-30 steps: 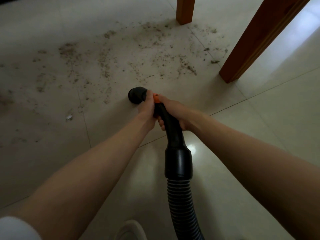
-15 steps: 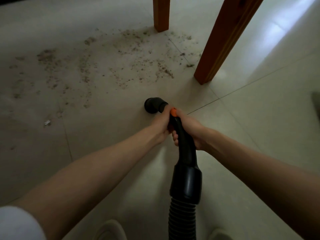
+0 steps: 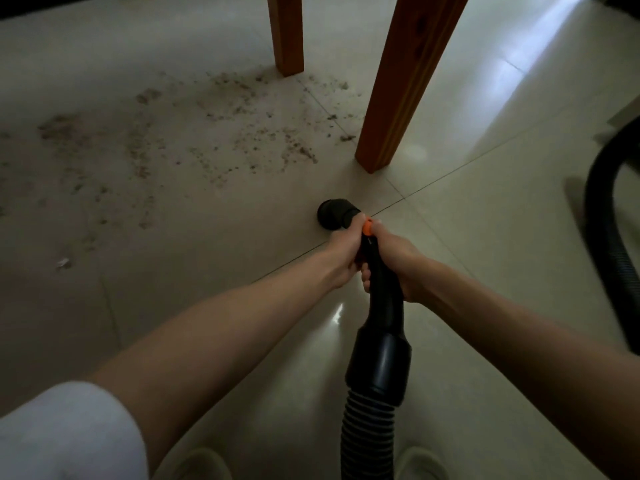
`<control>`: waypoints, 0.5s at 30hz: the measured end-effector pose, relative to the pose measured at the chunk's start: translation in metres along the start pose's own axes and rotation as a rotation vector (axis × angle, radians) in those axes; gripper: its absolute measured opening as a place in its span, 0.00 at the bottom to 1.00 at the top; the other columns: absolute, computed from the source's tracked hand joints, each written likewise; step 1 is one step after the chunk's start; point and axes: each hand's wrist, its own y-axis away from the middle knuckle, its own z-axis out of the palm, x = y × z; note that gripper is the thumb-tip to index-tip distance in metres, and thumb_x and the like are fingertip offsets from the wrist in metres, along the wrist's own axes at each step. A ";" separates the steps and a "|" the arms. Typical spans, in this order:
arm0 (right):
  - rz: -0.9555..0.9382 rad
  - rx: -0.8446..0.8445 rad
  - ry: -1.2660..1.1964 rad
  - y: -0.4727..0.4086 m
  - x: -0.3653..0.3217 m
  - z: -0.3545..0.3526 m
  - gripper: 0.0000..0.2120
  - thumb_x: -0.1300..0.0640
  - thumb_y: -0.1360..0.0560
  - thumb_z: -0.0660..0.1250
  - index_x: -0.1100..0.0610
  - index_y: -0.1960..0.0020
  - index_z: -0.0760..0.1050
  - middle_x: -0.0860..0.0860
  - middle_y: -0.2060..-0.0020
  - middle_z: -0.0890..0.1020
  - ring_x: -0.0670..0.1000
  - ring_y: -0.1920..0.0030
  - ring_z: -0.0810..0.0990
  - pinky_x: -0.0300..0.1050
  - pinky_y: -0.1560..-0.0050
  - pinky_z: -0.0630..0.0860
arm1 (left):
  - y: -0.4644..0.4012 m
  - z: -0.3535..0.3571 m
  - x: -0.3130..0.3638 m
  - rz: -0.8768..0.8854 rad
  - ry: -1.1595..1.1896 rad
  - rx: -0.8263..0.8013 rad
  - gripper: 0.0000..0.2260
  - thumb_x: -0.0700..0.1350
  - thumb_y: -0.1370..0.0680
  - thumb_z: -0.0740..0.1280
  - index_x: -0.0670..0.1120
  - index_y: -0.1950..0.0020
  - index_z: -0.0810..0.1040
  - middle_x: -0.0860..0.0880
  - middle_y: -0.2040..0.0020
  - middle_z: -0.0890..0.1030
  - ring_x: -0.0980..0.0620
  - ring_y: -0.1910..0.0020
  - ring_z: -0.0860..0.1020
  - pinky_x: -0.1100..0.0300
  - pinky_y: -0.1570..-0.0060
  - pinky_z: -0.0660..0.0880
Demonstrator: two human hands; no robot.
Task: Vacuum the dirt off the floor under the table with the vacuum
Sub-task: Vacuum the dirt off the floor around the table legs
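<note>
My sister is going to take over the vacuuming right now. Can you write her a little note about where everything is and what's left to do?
Left hand and right hand: both grip the black vacuum handle, on either side of its orange button.
Nozzle: low over bare tile, short of the mess.
Dirt: scattered ahead and to the left, between and beside the two wooden table legs. A small pale scrap lies far left.
Done: nothing visibly picked up.
Left: vacuum all the dirt.

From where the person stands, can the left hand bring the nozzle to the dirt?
Probably yes: the left hand holds the nozzle, and bare floor lies between it and the dirt.
</note>
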 end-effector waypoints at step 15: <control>-0.110 0.020 0.065 -0.031 -0.022 0.013 0.24 0.43 0.20 0.55 0.63 0.58 0.71 0.56 0.74 0.71 0.51 0.80 0.71 0.37 0.80 0.71 | -0.035 -0.015 0.033 0.005 0.040 -0.033 0.23 0.51 0.19 0.59 0.36 0.32 0.70 0.46 0.66 0.74 0.47 0.69 0.80 0.66 0.72 0.76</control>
